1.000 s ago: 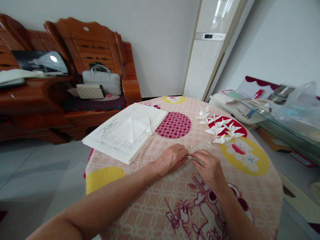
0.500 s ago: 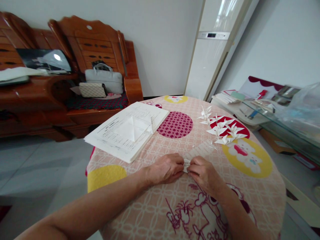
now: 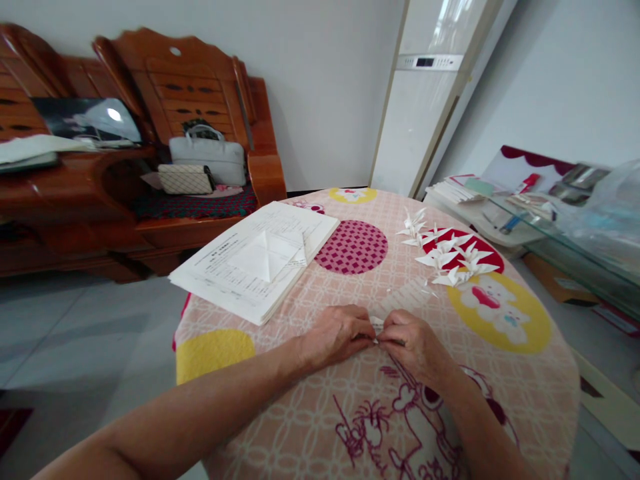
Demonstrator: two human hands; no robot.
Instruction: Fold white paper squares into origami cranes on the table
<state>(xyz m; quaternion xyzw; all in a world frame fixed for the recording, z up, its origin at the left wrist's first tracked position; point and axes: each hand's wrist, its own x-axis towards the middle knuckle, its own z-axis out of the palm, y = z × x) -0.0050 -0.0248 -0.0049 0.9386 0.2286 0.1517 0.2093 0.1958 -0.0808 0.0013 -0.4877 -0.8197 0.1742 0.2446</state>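
Presently left hand [image 3: 336, 333] and right hand [image 3: 413, 343] pinch the folded paper [image 3: 379, 325] in a closed grip; uneven pressure could skew its crease.

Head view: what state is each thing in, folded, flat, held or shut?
Small white folded paper: pinched between both hands.
Left hand: closed on the paper.
Right hand: closed on the paper.
White paper cranes: folded, clustered on the patterned tablecloth.
Thick stack of printed white sheets: lying flat.
Creased white square sheet: opened out, lying on the stack.
Grey handbag: upright on the wooden bench.
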